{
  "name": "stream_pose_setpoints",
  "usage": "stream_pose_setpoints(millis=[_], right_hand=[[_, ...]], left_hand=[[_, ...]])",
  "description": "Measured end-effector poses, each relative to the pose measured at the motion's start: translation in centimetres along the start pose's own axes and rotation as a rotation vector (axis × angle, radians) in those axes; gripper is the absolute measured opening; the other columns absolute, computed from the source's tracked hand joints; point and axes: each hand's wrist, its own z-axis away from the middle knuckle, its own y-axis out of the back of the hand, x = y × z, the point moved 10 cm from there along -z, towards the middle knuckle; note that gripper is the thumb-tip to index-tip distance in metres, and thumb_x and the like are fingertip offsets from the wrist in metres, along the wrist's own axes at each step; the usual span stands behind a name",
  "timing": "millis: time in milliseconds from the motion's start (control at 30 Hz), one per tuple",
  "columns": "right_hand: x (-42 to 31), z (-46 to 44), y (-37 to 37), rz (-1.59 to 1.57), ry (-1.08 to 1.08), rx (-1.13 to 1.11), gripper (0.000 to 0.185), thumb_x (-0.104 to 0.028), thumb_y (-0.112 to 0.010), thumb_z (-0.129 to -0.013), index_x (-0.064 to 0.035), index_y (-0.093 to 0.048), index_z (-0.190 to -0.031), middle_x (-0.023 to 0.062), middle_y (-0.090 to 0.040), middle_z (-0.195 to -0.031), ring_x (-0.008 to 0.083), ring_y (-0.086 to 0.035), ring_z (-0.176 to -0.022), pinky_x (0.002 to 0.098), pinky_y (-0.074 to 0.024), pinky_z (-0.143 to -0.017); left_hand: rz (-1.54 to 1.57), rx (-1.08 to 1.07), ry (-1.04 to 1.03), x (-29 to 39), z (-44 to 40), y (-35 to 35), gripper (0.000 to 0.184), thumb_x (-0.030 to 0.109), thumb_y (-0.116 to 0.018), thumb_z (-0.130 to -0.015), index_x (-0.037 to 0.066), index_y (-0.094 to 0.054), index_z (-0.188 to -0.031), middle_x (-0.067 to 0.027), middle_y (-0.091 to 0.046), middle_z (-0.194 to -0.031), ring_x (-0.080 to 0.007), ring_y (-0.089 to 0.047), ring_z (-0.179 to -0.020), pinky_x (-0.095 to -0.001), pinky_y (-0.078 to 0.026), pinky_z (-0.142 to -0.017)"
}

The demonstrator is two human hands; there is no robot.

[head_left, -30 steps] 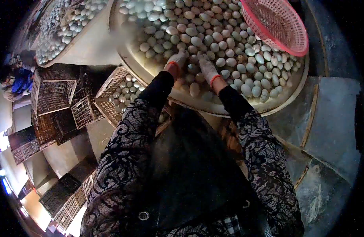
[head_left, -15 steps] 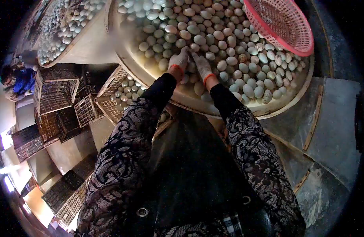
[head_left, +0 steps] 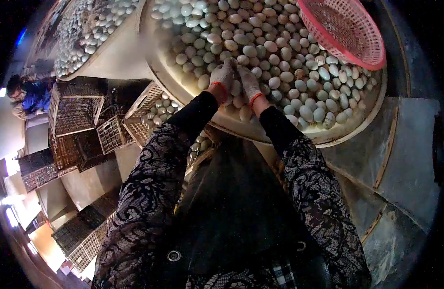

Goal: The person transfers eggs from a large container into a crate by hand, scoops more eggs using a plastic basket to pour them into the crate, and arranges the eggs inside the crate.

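Many pale white, greenish and pinkish eggs (head_left: 270,46) fill a wide, shallow round tub (head_left: 364,127) in front of me. My left hand (head_left: 223,73), in a whitish glove with an orange-red cuff, rests among the eggs with its fingers curled down; what they hold is hidden. Just to its right, my right hand (head_left: 249,83), gloved the same way, lies on the eggs with its fingers stretched toward the left hand. The two hands' fingertips are close together. Between the wrists a few eggs show near the tub's front edge.
A pink plastic basket (head_left: 373,48) sits tilted on the eggs at the tub's right. Another egg-filled tub (head_left: 113,67) stands at the left. Below it, an open crate (head_left: 144,99) holds eggs, beside stacked crates (head_left: 77,108). A person in blue (head_left: 36,98) is at far left.
The view has shifted slightly, so the surroundings sit a little farther right. My hands stay among the eggs, with the fingertips a little closer together.
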Motion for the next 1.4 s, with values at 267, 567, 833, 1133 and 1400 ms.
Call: stream_pose_setpoints(millis=[267, 567, 833, 1133, 1400], right_hand=[[-0.1, -0.2, 2.1, -0.368, -0.168, 0.123, 0.034, -0.030, -0.039, -0.093, -0.0109, -0.049, -0.119, 0.0141, -0.048, -0.123, 0.0309, -0.047, -0.112, 0.0387, -0.0413, -0.090], [-16.8, 4.1, 7.9, -0.465, 0.020, 0.207, 0.041, -0.039, -0.046, -0.090, -0.0044, -0.054, -0.110, 0.0144, -0.052, -0.109, 0.0272, -0.051, -0.099, 0.0354, -0.0410, -0.083], [-30.3, 7.0, -6.5, -0.217, 0.710, 0.319, 0.029, -0.022, -0.054, -0.086, -0.0081, -0.056, -0.111, 0.0056, -0.059, -0.099, 0.0182, -0.057, -0.085, 0.0310, -0.0457, -0.074], [-18.5, 13.4, -39.0, -0.853, -0.196, -0.500, 0.048, -0.030, -0.067, -0.073, -0.0066, -0.056, -0.114, 0.0104, -0.062, -0.095, 0.0203, -0.058, -0.082, 0.0328, -0.0479, -0.075], [-7.9, 16.6, -46.5, -0.217, -0.081, -0.565, 0.058, -0.050, -0.054, -0.080, -0.0079, -0.049, -0.120, 0.0187, -0.052, -0.113, 0.0355, -0.048, -0.106, 0.0427, -0.0401, -0.089]], left_hand=[[0.128, 0.061, -0.181, 4.9, 2.6, 0.7, 0.047, 0.043, -0.054, -0.081, -0.002, -0.059, -0.094, -0.0062, -0.060, -0.081, -0.0155, -0.055, -0.074, -0.0283, -0.044, -0.067], [0.311, 0.098, -0.324, 12.9, 8.7, 6.0, 0.045, 0.042, -0.053, -0.085, -0.002, -0.058, -0.094, -0.0040, -0.056, -0.077, -0.0116, -0.051, -0.068, -0.0276, -0.045, -0.062], [0.006, 0.578, -0.505, 10.9, 19.0, 25.8, 0.034, 0.032, -0.040, -0.091, 0.004, -0.056, -0.105, -0.0127, -0.060, -0.096, -0.0213, -0.058, -0.084, -0.0320, -0.047, -0.073], [-0.448, 0.755, -0.104, -15.1, 21.3, 38.0, 0.037, 0.009, -0.063, -0.074, 0.012, -0.051, -0.109, -0.0163, -0.057, -0.101, -0.0317, -0.054, -0.096, -0.0392, -0.047, -0.077], [0.190, 0.504, 0.736, -40.4, 17.6, 34.4, 0.056, 0.050, -0.040, -0.087, 0.006, -0.048, -0.122, -0.0163, -0.062, -0.101, -0.0246, -0.060, -0.091, -0.0354, -0.047, -0.071]])
